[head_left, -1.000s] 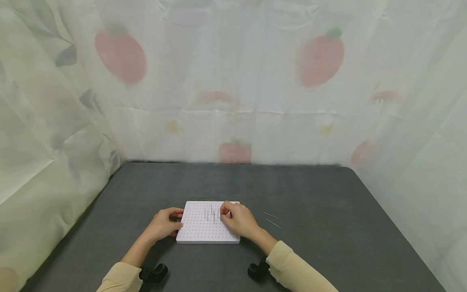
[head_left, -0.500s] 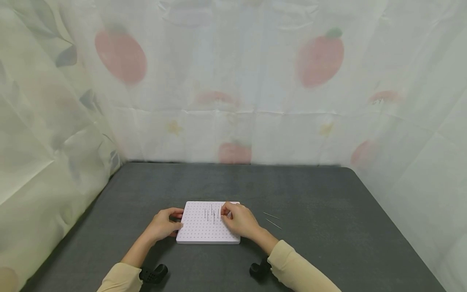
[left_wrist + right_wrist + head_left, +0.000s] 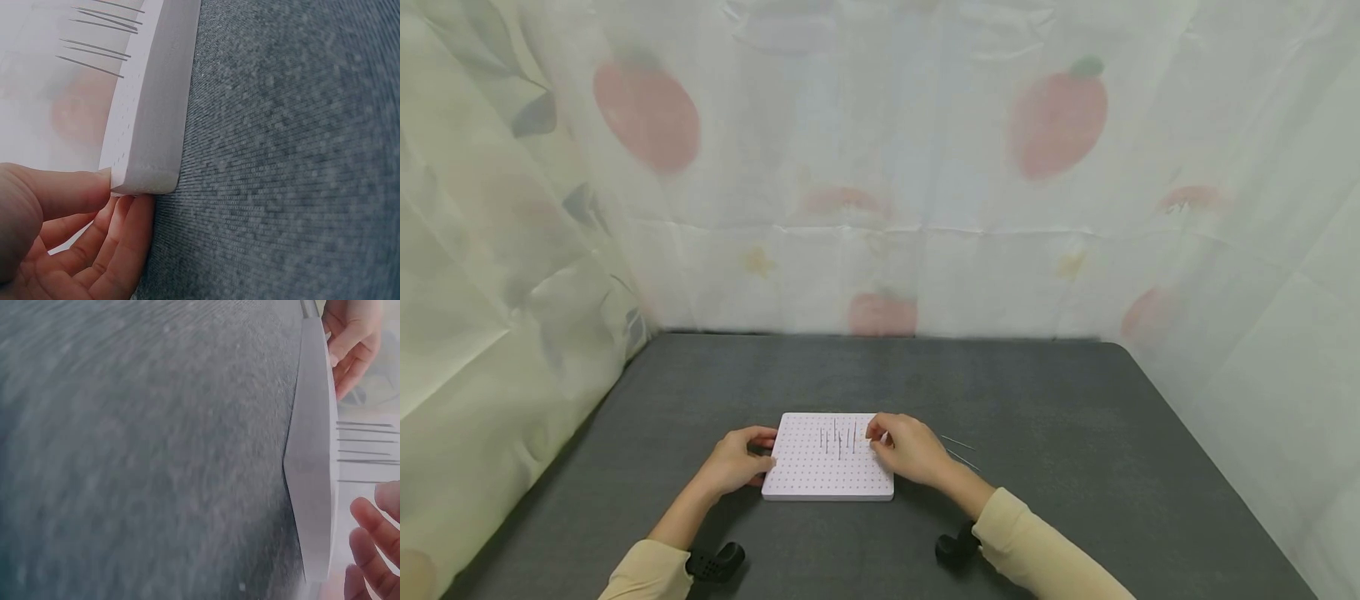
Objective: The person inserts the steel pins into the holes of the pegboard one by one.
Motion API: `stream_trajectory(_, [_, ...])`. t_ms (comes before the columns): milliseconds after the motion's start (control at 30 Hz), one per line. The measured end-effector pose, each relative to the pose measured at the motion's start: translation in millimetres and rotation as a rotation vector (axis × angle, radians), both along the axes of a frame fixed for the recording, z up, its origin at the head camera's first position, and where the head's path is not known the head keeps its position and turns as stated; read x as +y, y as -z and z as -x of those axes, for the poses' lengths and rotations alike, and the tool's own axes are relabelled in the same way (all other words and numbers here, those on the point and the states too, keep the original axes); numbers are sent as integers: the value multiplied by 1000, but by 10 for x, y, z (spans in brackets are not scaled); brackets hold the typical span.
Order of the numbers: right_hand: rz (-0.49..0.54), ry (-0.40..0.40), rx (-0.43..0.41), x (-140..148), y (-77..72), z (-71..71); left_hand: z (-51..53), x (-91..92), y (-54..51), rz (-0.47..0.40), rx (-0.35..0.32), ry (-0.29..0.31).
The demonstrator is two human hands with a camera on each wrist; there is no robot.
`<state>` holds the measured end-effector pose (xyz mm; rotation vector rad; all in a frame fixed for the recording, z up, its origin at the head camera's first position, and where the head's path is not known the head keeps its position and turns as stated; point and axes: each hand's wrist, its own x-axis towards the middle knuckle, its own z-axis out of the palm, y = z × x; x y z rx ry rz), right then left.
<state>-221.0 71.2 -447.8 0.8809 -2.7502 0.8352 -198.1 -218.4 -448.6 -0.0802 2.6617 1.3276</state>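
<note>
A white board with rows of small holes (image 3: pixel 827 481) lies flat on the table. Several thin metal pins (image 3: pixel 853 437) stand upright in it, around its middle and back. My left hand (image 3: pixel 735 461) grips the board's left edge; in the left wrist view the thumb (image 3: pixel 75 190) lies on the upper edge and the fingers (image 3: pixel 128 244) against the side. Over the board's right part is my right hand (image 3: pixel 913 450), just right of the rightmost pin. Its fingertips (image 3: pixel 362 509) are loosely bent, apart from the pins, with nothing seen between them.
Two loose pins lie on the dark table (image 3: pixel 1075 467) right of the board: a far pin (image 3: pixel 958 442) and a nearer pin (image 3: pixel 965 461), both partly behind the right hand. Black wrist devices (image 3: pixel 717 562) hang under both sleeves. A printed curtain (image 3: pixel 880 167) closes off the back and sides.
My right hand has let go of the rightmost pin, which stands in the board, and has moved right. The left hand and the board have stayed put.
</note>
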Motion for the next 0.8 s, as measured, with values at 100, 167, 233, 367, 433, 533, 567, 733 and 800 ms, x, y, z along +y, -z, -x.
stream_trajectory(100, [-1, -8, -6, 57, -27, -4, 0, -1, 0, -2, 2, -1])
stream_trajectory(167, [-3, -7, -13, 97, -43, -7, -2, -1, -2, -3, 1, 0])
stream_trajectory(233, [-4, -6, -17, 139, -51, -7, -6, 1, -5, -3, 1, 1])
stream_trajectory(367, [24, -2, 18, 235, -53, -5, -7, 1, -4, -6, 5, 3])
stream_trajectory(433, [54, -3, 60, 289, -45, 0, -5, -1, -1, -10, 8, 6])
stream_trajectory(533, [87, 1, 106, 374, -33, 10, -4, -6, 4, -16, 12, 11])
stream_trajectory(567, [90, 3, 111, 403, -29, 14, -4, -7, 5, -19, 12, 11])
stream_trajectory(733, [77, 33, 87, 545, -28, 27, -3, -11, 9, -23, 14, 15])
stream_trajectory(800, [67, 49, 64, 600, -28, 32, -2, -11, 7, -21, 14, 16])
